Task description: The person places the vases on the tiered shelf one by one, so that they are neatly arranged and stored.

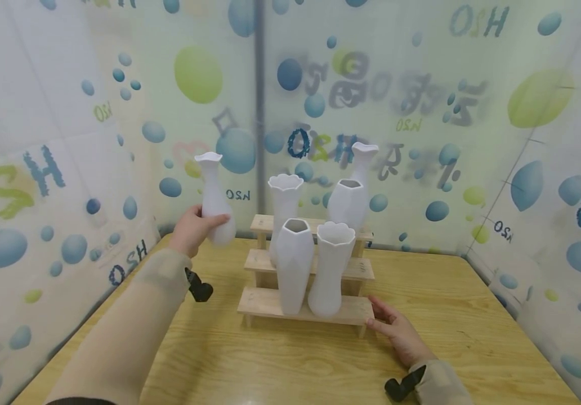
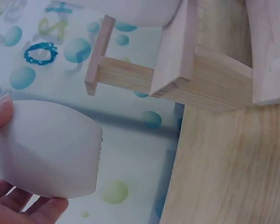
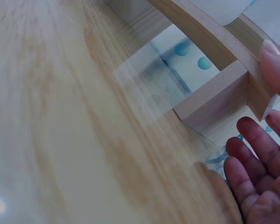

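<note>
My left hand point(image 1: 194, 228) grips a white vase point(image 1: 214, 197) with a narrow neck and wavy rim, held nearly upright in the air left of the wooden stand point(image 1: 356, 309). In the left wrist view the vase's lower body point(image 2: 51, 149) shows between thumb and fingers, apart from the stand. My right hand point(image 1: 397, 332) pinches the right end of the stand's bottom step between thumb and index finger; in the right wrist view its other fingers point(image 3: 238, 172) curl loosely beside the board. On the bottom step stand a faceted vase point(image 1: 294, 270) and a scalloped-rim vase point(image 1: 331, 270).
Farther up the three-step stand are another scalloped vase point(image 1: 285, 197), a faceted vase point(image 1: 347, 202) and a flared-neck vase point(image 1: 363, 160) at the back right. The wooden table point(image 1: 432, 292) is enclosed by printed curtains point(image 1: 412, 169) behind and on both sides.
</note>
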`<state>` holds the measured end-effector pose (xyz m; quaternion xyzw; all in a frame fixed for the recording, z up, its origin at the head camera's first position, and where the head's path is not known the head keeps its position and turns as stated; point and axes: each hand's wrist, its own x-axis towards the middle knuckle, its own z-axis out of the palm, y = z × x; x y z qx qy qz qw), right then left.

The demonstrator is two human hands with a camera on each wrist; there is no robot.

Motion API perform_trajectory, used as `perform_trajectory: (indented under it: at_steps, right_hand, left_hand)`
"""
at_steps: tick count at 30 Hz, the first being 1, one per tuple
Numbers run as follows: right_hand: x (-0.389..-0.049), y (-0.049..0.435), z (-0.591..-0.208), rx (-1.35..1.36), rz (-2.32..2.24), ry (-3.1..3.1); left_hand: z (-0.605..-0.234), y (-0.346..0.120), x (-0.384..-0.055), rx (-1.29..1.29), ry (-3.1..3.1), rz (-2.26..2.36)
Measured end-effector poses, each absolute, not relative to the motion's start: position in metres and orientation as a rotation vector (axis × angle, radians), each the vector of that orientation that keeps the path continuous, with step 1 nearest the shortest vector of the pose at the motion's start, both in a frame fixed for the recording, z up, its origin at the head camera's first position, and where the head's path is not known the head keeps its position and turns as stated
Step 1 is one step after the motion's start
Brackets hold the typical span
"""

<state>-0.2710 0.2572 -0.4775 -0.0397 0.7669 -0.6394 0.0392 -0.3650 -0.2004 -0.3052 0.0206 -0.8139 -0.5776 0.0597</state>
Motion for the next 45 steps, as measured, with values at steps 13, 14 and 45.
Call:
perform_trajectory:
  at_steps: [13,14,45]
  right_hand:
    - [-0.272,0.257,-0.478,-0.112,-1.953,2.352]
    - [-0.272,0.257,-0.477,-0.109,-1.959,2.348]
    - [-0.272,0.257,-0.479,-0.122,-2.008,2.322]
  left_hand:
    - [-0.271,-0.182,-0.366,-0.01,-2.483,-1.741]
    - [-0.268,-0.18,-0.365,-0.019,-2.486,-1.743]
    - [-0.261,-0.125,-0.39,-0.075,-2.445,-1.775]
